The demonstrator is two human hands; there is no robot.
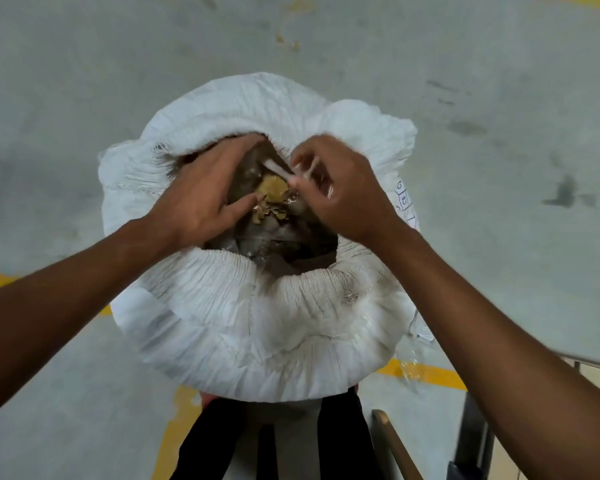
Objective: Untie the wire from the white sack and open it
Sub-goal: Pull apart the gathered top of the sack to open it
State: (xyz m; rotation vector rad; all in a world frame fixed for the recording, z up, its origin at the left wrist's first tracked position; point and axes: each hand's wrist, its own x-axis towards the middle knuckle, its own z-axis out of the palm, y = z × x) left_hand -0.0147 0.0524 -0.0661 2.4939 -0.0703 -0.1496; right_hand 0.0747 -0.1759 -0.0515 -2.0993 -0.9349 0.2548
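A white woven sack (257, 327) stands upright on the floor in front of me, its mouth rolled outward into a thick ring. Inside lies a clear plastic liner (274, 237) over dried yellowish-brown leaves (272, 195). My left hand (205, 192) rests flat on the liner at the left of the opening, fingers spread. My right hand (340, 188) is at the right of the opening, its fingers pinched on a pale, blurred strip of the liner (281, 171). No wire can be made out.
The sack stands on a grey concrete floor (84, 81) with yellow painted lines (426, 372). My dark trouser legs (215, 445) are just below the sack. A metal frame and a wooden bar (395, 445) stand at the lower right.
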